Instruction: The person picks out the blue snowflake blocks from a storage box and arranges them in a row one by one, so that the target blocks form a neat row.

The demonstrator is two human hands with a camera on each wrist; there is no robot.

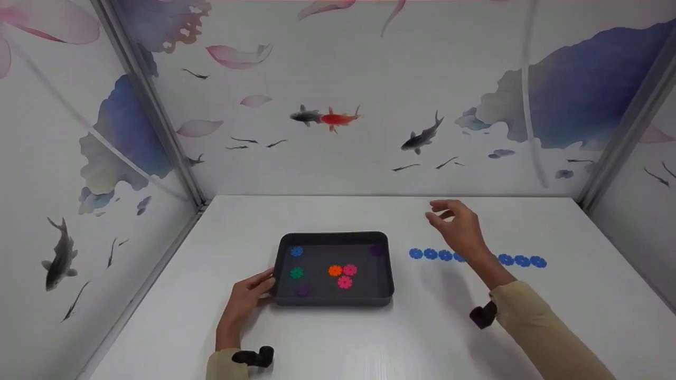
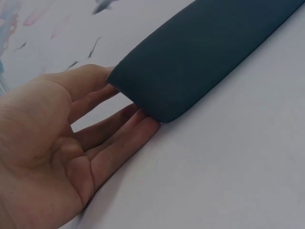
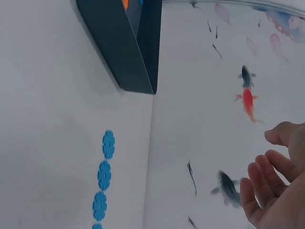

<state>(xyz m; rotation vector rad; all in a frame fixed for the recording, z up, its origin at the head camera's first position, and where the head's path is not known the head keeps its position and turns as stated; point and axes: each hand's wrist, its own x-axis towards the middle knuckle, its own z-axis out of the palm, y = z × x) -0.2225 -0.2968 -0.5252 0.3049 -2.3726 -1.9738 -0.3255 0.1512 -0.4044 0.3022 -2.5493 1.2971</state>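
A dark rectangular tray (image 1: 338,302) stands on the white table. My left hand (image 1: 248,295) holds its left edge; in the left wrist view the thumb (image 2: 90,76) is at the upper rim and the fingers (image 2: 126,143) are by the bottom edge. Loose plastic snowflake discs lie inside: a blue disc (image 1: 297,251), a green disc (image 1: 297,273), an orange disc (image 1: 335,271), two pink and two purple. To the tray's right, a row of blue snowflake discs (image 1: 431,254) is partly covered by my right arm. My right hand (image 1: 462,227) hovers above that row, fingers loosely bent, nothing visible between them.
The white table (image 1: 338,343) meets a back wall (image 1: 369,169) painted with fish and petals. Side walls stand to the left and right. A small black camera (image 1: 483,315) is strapped on the right wrist, another camera (image 1: 256,357) on the left.
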